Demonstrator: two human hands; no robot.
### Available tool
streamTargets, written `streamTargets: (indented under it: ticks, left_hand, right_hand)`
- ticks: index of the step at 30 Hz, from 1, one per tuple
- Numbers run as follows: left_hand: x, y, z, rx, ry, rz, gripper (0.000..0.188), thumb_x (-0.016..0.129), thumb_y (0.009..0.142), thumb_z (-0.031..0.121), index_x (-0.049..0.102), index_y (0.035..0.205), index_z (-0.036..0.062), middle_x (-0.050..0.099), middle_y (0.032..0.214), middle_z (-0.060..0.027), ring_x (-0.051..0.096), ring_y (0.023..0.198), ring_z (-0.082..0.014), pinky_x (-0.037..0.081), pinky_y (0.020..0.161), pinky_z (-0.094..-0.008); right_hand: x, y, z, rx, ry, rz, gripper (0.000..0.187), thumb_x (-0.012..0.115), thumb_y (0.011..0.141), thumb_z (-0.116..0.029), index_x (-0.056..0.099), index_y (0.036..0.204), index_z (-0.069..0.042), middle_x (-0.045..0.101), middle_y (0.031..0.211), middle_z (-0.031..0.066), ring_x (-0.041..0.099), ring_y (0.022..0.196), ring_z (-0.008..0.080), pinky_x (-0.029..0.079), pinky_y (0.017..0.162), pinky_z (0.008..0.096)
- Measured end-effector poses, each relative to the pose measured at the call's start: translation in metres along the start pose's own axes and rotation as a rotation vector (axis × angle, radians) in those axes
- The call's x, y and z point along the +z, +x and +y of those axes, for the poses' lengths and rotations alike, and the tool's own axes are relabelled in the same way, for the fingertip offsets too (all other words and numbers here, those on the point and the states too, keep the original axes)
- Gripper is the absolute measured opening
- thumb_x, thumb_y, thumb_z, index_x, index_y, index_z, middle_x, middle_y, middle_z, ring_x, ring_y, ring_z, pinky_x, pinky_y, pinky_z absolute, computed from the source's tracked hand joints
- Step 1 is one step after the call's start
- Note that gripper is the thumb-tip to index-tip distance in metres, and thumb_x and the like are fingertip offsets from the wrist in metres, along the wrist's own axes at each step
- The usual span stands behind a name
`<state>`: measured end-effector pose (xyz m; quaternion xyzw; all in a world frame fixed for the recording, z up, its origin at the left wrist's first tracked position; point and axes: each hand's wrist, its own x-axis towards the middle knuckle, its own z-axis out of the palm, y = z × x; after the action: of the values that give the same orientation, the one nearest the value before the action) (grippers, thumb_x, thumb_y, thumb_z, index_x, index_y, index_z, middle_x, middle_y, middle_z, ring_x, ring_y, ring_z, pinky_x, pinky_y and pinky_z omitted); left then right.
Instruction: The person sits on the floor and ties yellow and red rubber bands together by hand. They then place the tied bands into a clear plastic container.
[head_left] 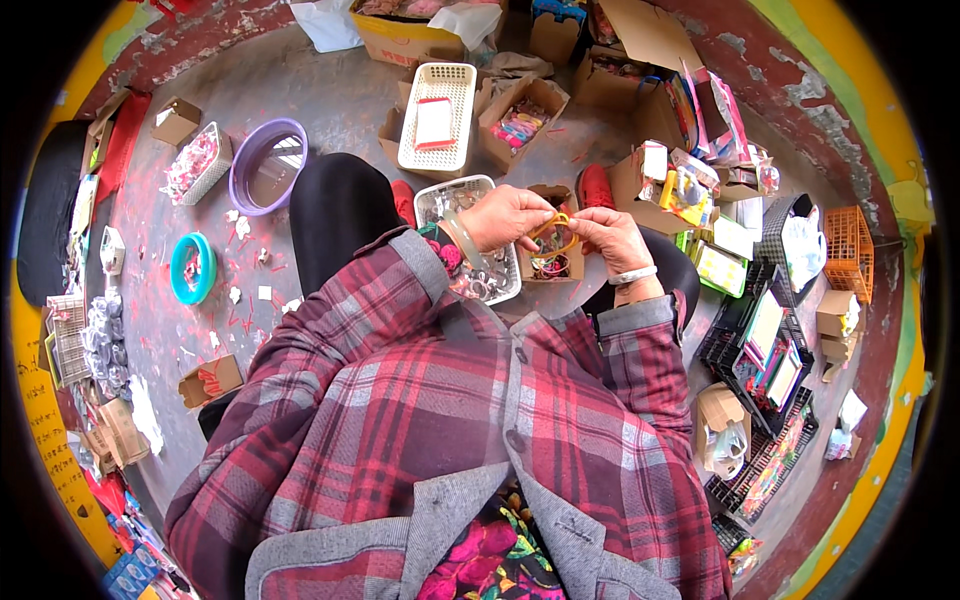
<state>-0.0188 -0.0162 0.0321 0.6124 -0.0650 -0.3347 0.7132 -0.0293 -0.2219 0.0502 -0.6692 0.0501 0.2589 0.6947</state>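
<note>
A thin yellow loop, which looks like a hair tie, is stretched between my two hands above my lap. My left hand pinches its left side between thumb and fingertips. On the other side, my right hand grips it with closed fingers. Beneath my left wrist stands a white plastic basket with small silvery and clear pieces in it, partly hidden by my hand and sleeve. A small cardboard box holding colourful small loops sits below the yellow one, between my feet.
Farther ahead, a cream basket holds a red-edged white pad. Beside it is an open carton of colourful bundles. A purple basin and a turquoise basin stand left; black crates and cartons crowd the right.
</note>
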Motion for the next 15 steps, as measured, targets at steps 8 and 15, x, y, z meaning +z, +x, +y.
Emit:
streamTargets:
  ticks: [8,15]
  left_hand:
    - [0.002,-0.002,-0.001,0.008,0.104,-0.038,0.025,0.051,0.089,0.019,0.059,0.103,0.0008,0.063,0.085,-0.0054,0.06,0.072,-0.0101,0.052,0.054,-0.0203]
    - [0.001,-0.003,0.004,0.011,0.003,-0.011,0.028,0.047,0.09,0.023,0.057,0.106,0.002,0.063,0.086,-0.0059,0.061,0.073,-0.0107,0.052,0.054,-0.0207]
  right_hand:
    - [0.0,0.004,0.006,-0.008,-0.161,0.061,0.015,0.067,0.075,-0.012,0.062,0.087,-0.005,0.06,0.076,-0.0011,0.052,0.062,0.005,0.039,0.052,0.0167]
    - [0.016,-0.001,-0.005,-0.646,-0.479,0.221,0.029,0.067,0.063,0.0,0.058,0.09,-0.006,0.056,0.096,0.0057,0.051,0.097,0.0165,0.042,0.079,0.0278]
